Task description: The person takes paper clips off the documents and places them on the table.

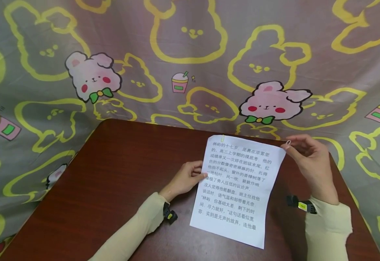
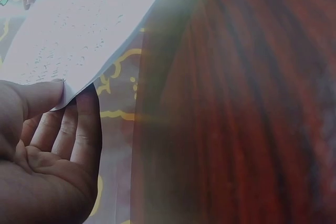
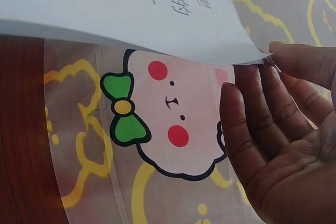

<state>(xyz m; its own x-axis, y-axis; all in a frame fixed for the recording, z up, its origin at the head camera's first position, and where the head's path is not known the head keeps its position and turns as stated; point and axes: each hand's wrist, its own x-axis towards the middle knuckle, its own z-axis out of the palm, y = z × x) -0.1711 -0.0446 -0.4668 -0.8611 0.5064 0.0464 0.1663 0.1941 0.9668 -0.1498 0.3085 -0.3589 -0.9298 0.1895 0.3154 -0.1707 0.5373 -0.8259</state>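
Printed paper sheets (image 1: 233, 188), with lines of large Chinese text, are held up at a tilt over the table. My left hand (image 1: 187, 178) pinches their left edge between thumb and fingers, also seen in the left wrist view. At the top right corner, my right hand (image 1: 312, 163) pinches a small pale paper clip (image 1: 288, 143) between thumb and forefinger. In the right wrist view, that paper clip (image 3: 274, 65) is at the corner of the sheets, partly hidden by the fingertips, with the other fingers spread below. A yellow paper clip (image 1: 222, 138) sits on the top edge near the left corner.
The dark reddish-brown wooden table (image 1: 111, 181) lies under both arms. Behind it hangs a grey curtain (image 1: 131, 32) with yellow rabbit outlines, pink rabbit faces and drink cups, close to the table's far edge. Dark straps with small devices (image 1: 302, 206) circle both wrists.
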